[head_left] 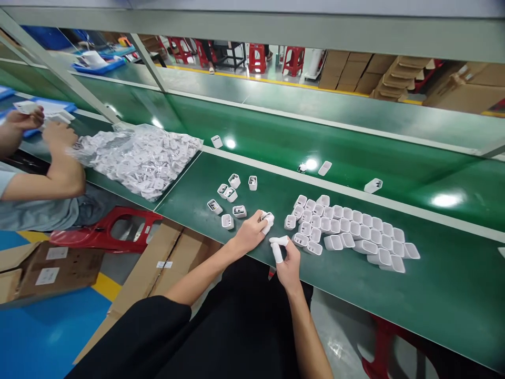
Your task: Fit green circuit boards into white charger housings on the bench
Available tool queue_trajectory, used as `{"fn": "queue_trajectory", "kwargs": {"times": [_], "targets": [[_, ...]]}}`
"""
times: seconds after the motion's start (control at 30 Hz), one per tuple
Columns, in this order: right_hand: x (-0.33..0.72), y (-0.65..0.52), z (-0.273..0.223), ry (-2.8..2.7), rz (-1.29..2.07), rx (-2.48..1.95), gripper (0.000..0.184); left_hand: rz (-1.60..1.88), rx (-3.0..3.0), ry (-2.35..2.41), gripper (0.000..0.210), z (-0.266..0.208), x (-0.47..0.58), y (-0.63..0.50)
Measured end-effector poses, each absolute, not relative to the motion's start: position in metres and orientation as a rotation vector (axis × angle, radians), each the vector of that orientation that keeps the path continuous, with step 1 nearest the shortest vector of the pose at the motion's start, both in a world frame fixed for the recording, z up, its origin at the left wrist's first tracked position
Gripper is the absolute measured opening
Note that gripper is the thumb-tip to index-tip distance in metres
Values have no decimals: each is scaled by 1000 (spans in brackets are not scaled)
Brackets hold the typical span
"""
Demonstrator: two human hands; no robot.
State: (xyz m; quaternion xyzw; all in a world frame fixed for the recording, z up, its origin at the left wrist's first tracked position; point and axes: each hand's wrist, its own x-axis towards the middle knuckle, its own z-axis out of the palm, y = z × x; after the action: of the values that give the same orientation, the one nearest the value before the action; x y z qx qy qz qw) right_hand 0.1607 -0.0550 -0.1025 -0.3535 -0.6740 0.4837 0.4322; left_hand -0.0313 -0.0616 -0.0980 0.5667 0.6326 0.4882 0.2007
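Observation:
My left hand point(252, 232) is closed around a small white plastic housing point(268, 222), held just above the near edge of the green table. White covers sit on the thumb and forefinger of my right hand point(288, 263). Those two fingertips come together in a pinch beside my left hand; anything between them is too small to make out. Left of my hands stand several open white housings point(239, 211) with dark and metal parts inside. To the right, many white housings point(347, 226) stand in close rows, their open ends up.
A clear bag of small white parts point(145, 158) lies on the left of the table point(434, 295). Beyond it, a co-worker's hands point(59, 134) handle white pieces. A loose housing point(373, 185) lies past the pale strip. Cartons point(158, 263) and a red stool point(106, 231) stand below.

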Motion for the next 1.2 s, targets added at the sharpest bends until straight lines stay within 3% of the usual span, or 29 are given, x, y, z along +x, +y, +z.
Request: {"fn": "queue_trajectory", "kwargs": {"times": [0.23,0.37,0.63,0.83,1.03,1.2], "targets": [[162,-55,-109,-1669,1222,-906,24,2005,344,1073,24,-36,-20,-68],[164,-55,-112,-1688,1236,-901,22,1930,-115,747,8,5,-15,-80],[165,-53,-115,-1708,1223,-919,24,1889,-353,655,31,46,-23,-71],[165,-53,-115,-1716,1218,-966,27,1950,-356,644,34,44,-36,-61],[163,-54,-110,-1738,1208,-984,27,2021,139,835,10,18,-87,-28],[160,-53,-109,-1769,1188,-995,28,1813,942,1434,54,0,-179,56]]}}
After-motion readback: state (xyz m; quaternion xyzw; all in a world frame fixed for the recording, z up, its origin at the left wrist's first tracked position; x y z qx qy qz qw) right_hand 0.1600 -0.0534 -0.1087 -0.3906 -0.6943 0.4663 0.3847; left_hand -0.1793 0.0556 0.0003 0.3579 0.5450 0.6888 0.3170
